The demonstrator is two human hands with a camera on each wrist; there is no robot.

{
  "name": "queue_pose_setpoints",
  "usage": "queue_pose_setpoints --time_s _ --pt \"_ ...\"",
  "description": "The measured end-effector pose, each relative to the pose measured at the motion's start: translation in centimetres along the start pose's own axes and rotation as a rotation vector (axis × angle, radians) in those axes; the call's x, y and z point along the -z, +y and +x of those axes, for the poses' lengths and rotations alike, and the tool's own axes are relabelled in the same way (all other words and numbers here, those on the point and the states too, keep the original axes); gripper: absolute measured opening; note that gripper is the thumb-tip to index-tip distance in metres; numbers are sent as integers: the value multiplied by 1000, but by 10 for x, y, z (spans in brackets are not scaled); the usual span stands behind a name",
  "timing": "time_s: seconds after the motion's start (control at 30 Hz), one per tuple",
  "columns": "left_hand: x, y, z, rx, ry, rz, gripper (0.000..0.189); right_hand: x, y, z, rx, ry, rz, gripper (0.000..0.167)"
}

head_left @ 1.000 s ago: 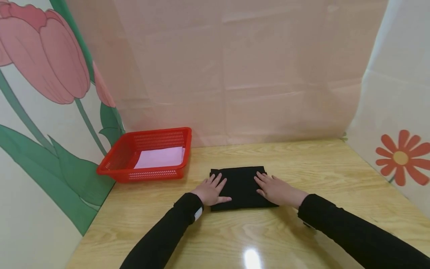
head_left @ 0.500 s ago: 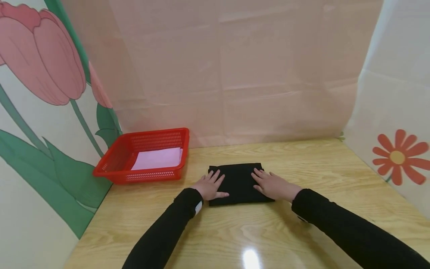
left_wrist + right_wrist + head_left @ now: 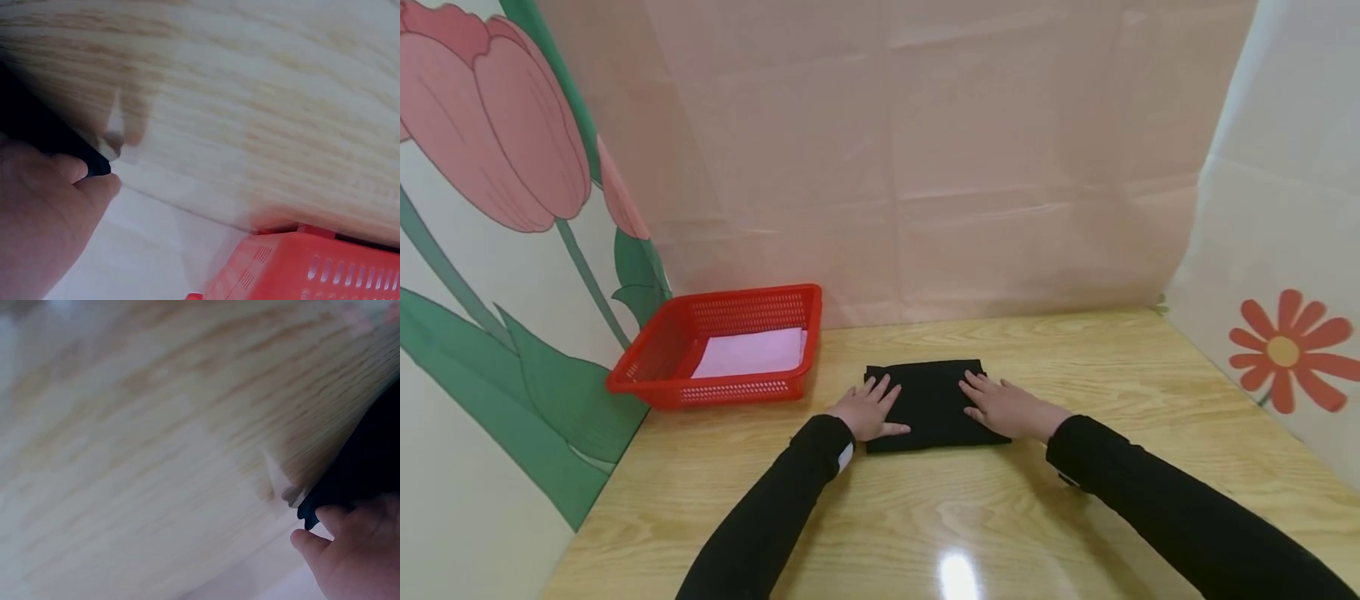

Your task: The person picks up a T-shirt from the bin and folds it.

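Observation:
A folded black cloth [image 3: 934, 408] lies flat on the wooden table, roughly rectangular. My left hand [image 3: 867, 412] rests on its left side with fingers spread and thumb pointing inward. On the right side of the cloth my right hand [image 3: 1006, 408] lies with its fingers extended over the top. In the left wrist view, fingertips [image 3: 103, 187] reach past the dark cloth edge [image 3: 37, 119]. The right wrist view shows the cloth [image 3: 369, 462] with fingers [image 3: 312, 544] at its edge. What lies under the palms is hidden.
A red perforated plastic basket [image 3: 715, 392] stands at the back left of the table [image 3: 850, 533], with folded pale pink cloth or paper [image 3: 751, 352] inside. A pinkish sheet [image 3: 925, 167] hangs behind. Flower-printed walls flank both sides.
The cloth with both hands on it sits slightly higher in the head view, and its front edge has shifted a little away from me. Both hands stay on it. The view has shifted slightly.

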State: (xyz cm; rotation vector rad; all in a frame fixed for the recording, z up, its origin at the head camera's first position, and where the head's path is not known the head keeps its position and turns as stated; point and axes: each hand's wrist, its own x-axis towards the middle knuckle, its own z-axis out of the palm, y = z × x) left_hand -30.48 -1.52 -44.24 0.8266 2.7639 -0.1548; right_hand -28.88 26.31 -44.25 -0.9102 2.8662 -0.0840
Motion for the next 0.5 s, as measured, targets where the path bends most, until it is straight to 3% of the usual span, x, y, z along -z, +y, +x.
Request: queue_pose_setpoints --time_s 0.3,0.5 --pt "4 6 -1 51 31 -8 81 -1 3 3 -41 44 71 54" --pt "14 9 -11 65 121 -60 78 18 -3 3 -60 232 131 38"
